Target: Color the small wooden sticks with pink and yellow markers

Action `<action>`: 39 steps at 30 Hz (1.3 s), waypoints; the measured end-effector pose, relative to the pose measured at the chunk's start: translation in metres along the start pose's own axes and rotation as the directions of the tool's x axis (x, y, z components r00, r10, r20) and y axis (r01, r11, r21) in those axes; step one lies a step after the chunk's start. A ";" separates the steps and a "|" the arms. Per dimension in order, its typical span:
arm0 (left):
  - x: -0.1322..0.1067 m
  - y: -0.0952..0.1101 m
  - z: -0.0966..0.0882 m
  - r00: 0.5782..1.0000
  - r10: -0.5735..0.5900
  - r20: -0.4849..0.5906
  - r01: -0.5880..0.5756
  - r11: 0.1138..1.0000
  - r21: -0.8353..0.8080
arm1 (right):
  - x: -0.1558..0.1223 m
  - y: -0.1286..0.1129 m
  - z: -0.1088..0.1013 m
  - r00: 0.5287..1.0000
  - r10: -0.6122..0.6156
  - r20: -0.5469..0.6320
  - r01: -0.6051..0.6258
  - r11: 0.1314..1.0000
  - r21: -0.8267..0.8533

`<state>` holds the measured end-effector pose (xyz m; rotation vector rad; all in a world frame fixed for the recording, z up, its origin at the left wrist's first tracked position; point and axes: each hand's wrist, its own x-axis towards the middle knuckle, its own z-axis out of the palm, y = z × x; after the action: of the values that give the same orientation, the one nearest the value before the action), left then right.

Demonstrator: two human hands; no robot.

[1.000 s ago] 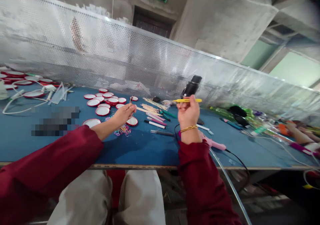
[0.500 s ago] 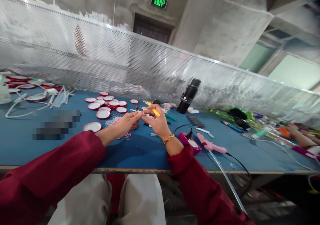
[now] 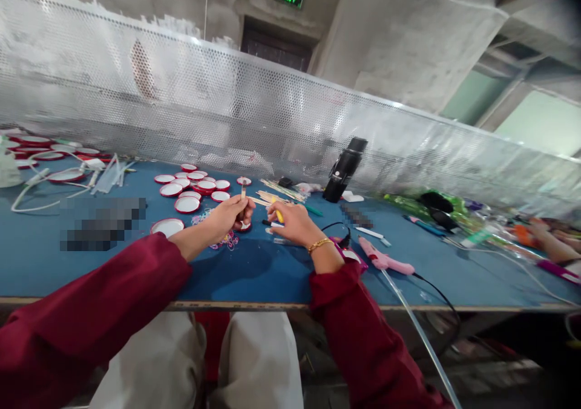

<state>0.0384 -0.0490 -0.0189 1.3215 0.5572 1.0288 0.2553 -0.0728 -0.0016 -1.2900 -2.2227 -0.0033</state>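
My left hand [image 3: 229,214] is closed around a short pale stick with a dark tip [image 3: 244,189], which stands upright out of the fingers. To its right, my right hand [image 3: 297,224] is bent over a slim yellow tool [image 3: 279,216] whose exact kind I cannot make out. The two hands are apart, low over the blue table [image 3: 272,279]. Below my left hand lie small colourful loops [image 3: 224,241]. White round lids with red rims [image 3: 187,204] lie behind my left wrist, and thin wooden sticks [image 3: 267,197] are beyond my right hand.
A black bottle [image 3: 344,170] stands by the perforated metal screen [image 3: 281,112]. Right of my wrist lie a pink glue gun [image 3: 385,259] and a purple device [image 3: 351,255]. More lids and a white cable [image 3: 31,185] are far left. Another person's hand [image 3: 542,236] is far right.
My hands have separated from touching each other. The right hand, with the yellow tool, has moved right and lower and turned downward; the left still holds the stick, now more upright.
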 end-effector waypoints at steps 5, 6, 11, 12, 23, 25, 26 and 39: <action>0.004 -0.004 -0.006 0.995 0.093 -0.039 -0.090 0.992 0.091 | 0.010 -0.017 -0.022 0.826 0.219 -0.520 0.168 0.784 0.598; 0.005 -0.005 -0.007 0.992 0.120 -0.030 -0.117 0.989 0.095 | 0.012 -0.021 -0.022 0.797 0.273 -0.539 0.221 0.699 0.681; 0.002 -0.007 -0.003 0.993 0.084 0.077 -0.089 0.994 0.058 | 0.011 -0.039 0.004 0.742 0.395 -0.541 0.245 0.592 0.768; 0.001 -0.007 -0.001 0.993 0.073 0.092 -0.080 0.994 0.071 | 0.009 -0.043 0.010 0.743 0.381 -0.551 0.243 0.613 0.752; 0.003 -0.016 -0.003 0.990 0.097 0.103 -0.128 0.924 0.359 | 0.000 -0.055 0.034 0.812 0.155 -0.563 0.122 0.898 0.423; 0.004 -0.018 -0.003 0.988 0.107 0.110 -0.143 0.906 0.399 | 0.001 -0.054 0.036 0.804 0.139 -0.579 0.105 0.924 0.368; 0.004 -0.019 -0.003 0.987 0.114 0.114 -0.152 0.896 0.417 | 0.001 -0.053 0.037 0.803 0.128 -0.582 0.098 0.935 0.341; 0.005 -0.021 -0.001 0.974 0.163 0.156 -0.216 0.876 0.431 | 0.000 -0.055 0.035 0.827 0.044 -0.560 0.099 0.970 0.223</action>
<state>0.0459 -0.0421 -0.0381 1.8631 0.6067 1.0093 0.1956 -0.0925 -0.0160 -0.9615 -1.6692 -0.1060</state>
